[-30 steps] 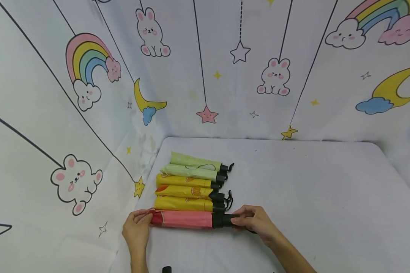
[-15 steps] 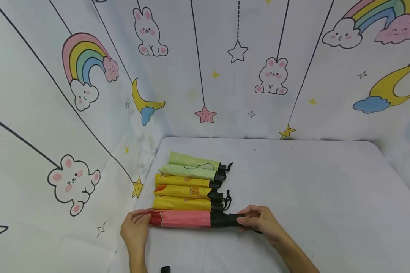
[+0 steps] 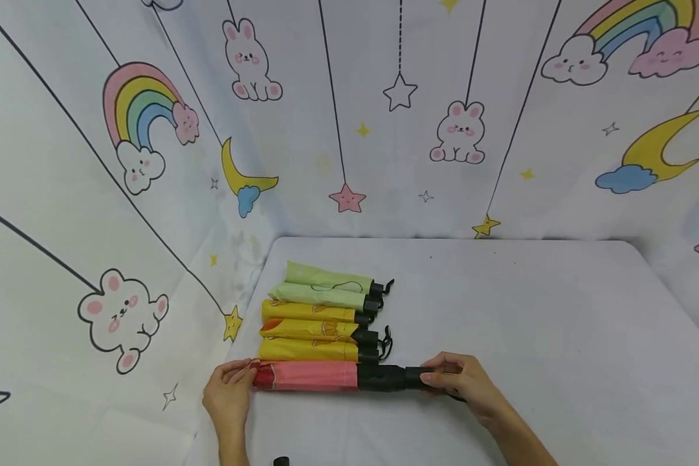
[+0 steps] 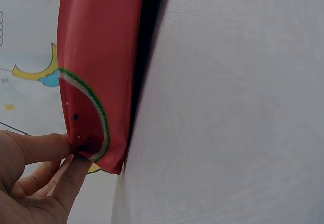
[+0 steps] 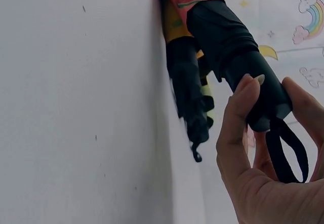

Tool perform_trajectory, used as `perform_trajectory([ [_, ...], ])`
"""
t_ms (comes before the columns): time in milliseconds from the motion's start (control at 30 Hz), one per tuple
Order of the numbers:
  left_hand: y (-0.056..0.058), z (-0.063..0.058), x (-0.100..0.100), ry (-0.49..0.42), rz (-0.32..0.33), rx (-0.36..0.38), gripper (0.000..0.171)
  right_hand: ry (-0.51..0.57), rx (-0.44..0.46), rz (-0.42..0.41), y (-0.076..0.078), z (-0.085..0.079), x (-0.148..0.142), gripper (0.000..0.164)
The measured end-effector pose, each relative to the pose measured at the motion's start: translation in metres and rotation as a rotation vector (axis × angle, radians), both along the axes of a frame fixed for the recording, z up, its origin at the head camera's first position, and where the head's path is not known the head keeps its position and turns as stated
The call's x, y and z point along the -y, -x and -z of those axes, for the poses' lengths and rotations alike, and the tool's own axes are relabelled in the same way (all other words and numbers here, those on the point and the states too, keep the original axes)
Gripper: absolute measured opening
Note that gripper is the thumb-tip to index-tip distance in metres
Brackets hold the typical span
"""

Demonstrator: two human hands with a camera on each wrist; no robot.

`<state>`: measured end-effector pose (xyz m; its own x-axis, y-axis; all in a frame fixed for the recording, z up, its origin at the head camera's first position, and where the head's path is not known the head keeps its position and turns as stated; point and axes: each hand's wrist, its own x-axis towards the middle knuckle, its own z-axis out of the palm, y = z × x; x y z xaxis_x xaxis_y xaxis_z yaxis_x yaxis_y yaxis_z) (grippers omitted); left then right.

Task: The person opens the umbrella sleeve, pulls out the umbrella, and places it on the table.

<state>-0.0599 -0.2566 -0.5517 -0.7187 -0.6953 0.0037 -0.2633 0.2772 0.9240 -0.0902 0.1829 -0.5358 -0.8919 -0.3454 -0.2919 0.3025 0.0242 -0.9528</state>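
Note:
A folded black umbrella (image 3: 384,377) lies nearest to me, partly inside a pink-red sleeve (image 3: 317,376) with a watermelon print. My left hand (image 3: 228,391) pinches the closed end of the sleeve between thumb and fingers; the left wrist view shows the watermelon slice (image 4: 91,118) at that corner. At the other end my right hand (image 3: 463,382) grips the black handle (image 5: 258,85), thumb on one side and fingers on the other. A black wrist strap (image 5: 285,150) loops from the handle's end. The rest of the umbrella is hidden in the sleeve.
Behind the red sleeve lie several yellow-sleeved umbrellas (image 3: 309,350) in a row, then two light green ones (image 3: 323,294), handles to the right. A small black object (image 3: 281,461) shows at the front edge of the view. The table (image 3: 530,323) has a white cover; printed cloth walls surround it.
My right hand has moved to the right with the handle, and more of the black umbrella shows outside the sleeve. My left hand keeps its pinch on the sleeve's end.

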Motion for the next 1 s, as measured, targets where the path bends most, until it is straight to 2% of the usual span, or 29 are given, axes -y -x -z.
perform_trajectory([
  [333,0.0,0.0,0.001,-0.002,-0.016,0.019,0.029,0.015,-0.021,-0.019,-0.006,-0.003,-0.025,0.039],
  [600,0.001,0.004,0.001,-0.004,-0.005,0.017,0.031,0.016,-0.017,-0.01,-0.011,-0.006,-0.044,0.037],
  [800,0.001,0.006,0.001,-0.027,0.0,-0.002,0.042,0.012,-0.005,0.003,-0.015,-0.008,-0.061,0.035],
  [1000,0.002,0.003,0.0,-0.034,-0.004,-0.024,0.043,0.024,-0.001,0.012,-0.019,-0.007,-0.077,0.033],
])
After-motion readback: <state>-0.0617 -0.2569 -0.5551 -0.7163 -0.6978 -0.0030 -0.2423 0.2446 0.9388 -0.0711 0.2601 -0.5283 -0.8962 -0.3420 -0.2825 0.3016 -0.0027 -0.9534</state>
